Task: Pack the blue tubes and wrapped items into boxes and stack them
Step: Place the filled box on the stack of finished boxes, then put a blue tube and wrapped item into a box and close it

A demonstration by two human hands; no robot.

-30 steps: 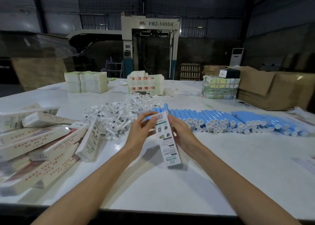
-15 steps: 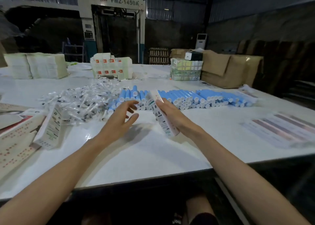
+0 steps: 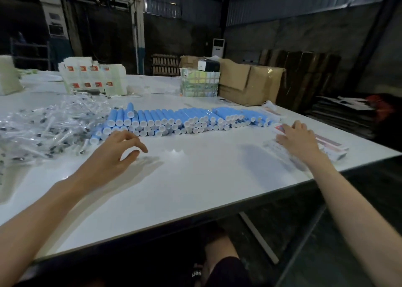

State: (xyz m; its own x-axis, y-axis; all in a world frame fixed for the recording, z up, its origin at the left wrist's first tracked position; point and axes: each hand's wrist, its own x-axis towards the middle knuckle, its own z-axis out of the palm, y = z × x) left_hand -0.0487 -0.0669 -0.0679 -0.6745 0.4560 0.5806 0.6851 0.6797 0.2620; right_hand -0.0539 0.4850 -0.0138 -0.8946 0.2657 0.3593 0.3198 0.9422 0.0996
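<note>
Blue tubes (image 3: 185,117) lie stacked just beyond the left hand (image 3: 115,149), which hovers loosely curled, holding nothing; right hand (image 3: 298,139) rests flat, palm down, on a box (image 3: 331,145) near the tabletop (image 3: 195,178) edge.

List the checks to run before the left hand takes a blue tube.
1. Left hand free: ok, fingers loosely curled, holding nothing.
2. Blue plastic tubes with white caps within reach: ok, stacked just beyond that hand.
3. Clear-wrapped items at hand: ok, heaped left of the tubes.
4. Right hand on a carton: ok, it rests on the flat printed white carton near the right edge of the white table.
5. Carton open for filling: cannot tell.
</note>
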